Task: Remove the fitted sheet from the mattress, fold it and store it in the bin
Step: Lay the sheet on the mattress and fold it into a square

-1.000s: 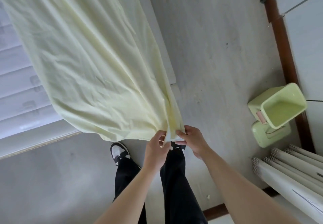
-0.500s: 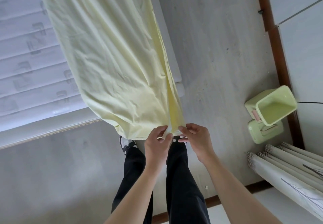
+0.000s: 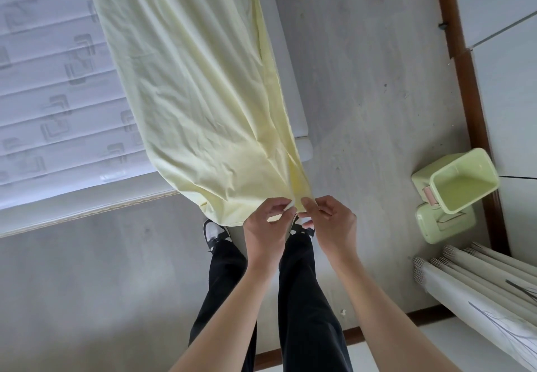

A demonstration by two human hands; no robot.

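Note:
The pale yellow fitted sheet (image 3: pixel 197 86) lies folded lengthwise in a long strip over the white quilted mattress (image 3: pixel 52 104), its near end hanging past the mattress corner. My left hand (image 3: pixel 266 226) and my right hand (image 3: pixel 329 223) sit side by side at that near end, each pinching the sheet's edge between thumb and fingers. The light green bin (image 3: pixel 459 181) stands open on the floor at the right, well apart from my hands, with its lid (image 3: pixel 443 222) lying beside it.
Grey floor (image 3: pixel 363 81) runs between the mattress and the wall with a brown skirting board (image 3: pixel 465 60). Several rolled white papers (image 3: pixel 482 278) lie at the lower right. My legs in black trousers and my black-and-white shoes (image 3: pixel 216 233) are below my hands.
The sheet has slid to the right across the mattress, uncovering more of it on the left. My hands kept their grip on its near end and drew closer together.

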